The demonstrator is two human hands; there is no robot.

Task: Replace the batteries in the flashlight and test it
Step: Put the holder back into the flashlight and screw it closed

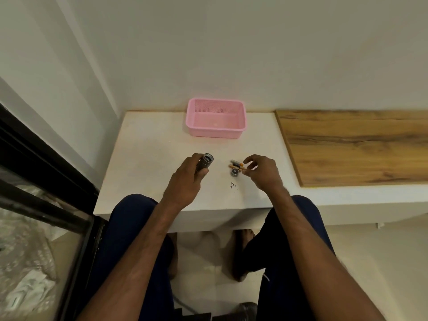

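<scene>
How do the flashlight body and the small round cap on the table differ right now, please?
The flashlight body is gripped in the left hand and raised off the table; the round cap rests loose on the table beside the batteries. The body is long; the cap is short. Both are dark metal.

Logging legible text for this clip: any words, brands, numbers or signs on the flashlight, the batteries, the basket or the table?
None can be read.
Batteries: orange-and-dark wrappers by the right hand, print too small and blurred.
Flashlight in the left hand: no marking visible.
Round cap on the table: none visible.
Pink basket: no label.
Dark marks on the table: scuffs, not lettering.
</scene>
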